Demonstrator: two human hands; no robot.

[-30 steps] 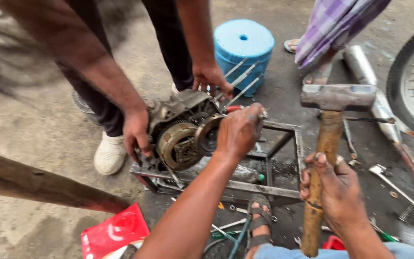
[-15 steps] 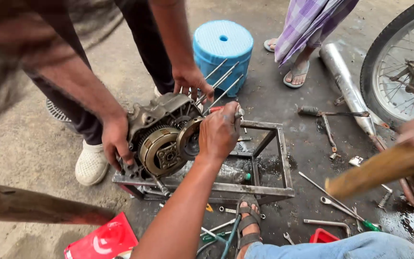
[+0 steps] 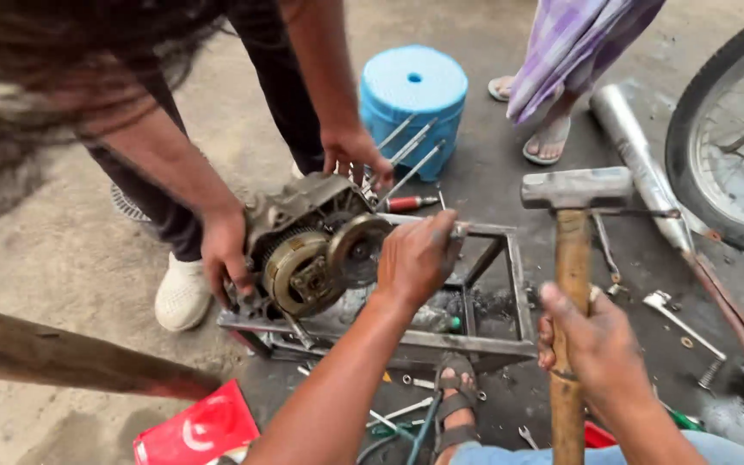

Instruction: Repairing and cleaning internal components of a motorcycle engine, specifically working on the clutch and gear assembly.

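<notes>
Since half a second ago the hammer [image 3: 572,258] has swung back up into view: its steel head now stands level above the right corner of the metal frame stand [image 3: 520,297], with the wooden handle upright. The person's right hand [image 3: 592,340] is clenched around that handle low down, well clear of the head. Their left hand [image 3: 415,258] is closed on a small tool pressed against the round disc on the engine case [image 3: 307,250], which sits on the left end of the stand. A co-worker opposite steadies the case with one hand [image 3: 224,258] at its left edge and the other hand [image 3: 355,155] at its top by the long studs. Open air lies between hammer head and left hand. Behind stands a blue stool [image 3: 413,103]; a motorcycle wheel [image 3: 729,146] closes the right edge, and a red packet [image 3: 195,430] lies lower left.
</notes>
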